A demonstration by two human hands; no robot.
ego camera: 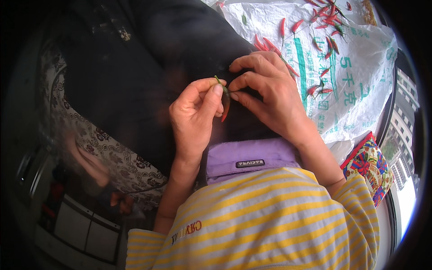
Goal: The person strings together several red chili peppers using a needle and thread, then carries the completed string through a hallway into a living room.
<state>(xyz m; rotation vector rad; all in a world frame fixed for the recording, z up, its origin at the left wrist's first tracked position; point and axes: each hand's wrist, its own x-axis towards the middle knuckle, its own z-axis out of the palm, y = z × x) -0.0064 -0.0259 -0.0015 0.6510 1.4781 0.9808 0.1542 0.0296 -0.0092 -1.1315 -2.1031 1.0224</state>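
My left hand (195,111) pinches a small chili pepper (226,103) between thumb and fingers; it is dark green above and red at the tip, with its green stem pointing up. At the pepper's right side my right hand (270,87) brings its thumb and index fingertip together on something thin and dark, perhaps a needle or a stem; which one I cannot tell. Red chili peppers (331,17) lie scattered on a white woven plastic sack (270,10) with green writing, beyond my right hand. Some red peppers (271,47) lie near its knuckles.
Dark trousers cover my legs under the hands, with a purple pouch (253,157) at my waist. A colourful patterned cushion (371,165) lies beside a window at the right. Patterned fabric (118,162) stretches along the left. Another person's bare limb (89,162) shows at the lower left.
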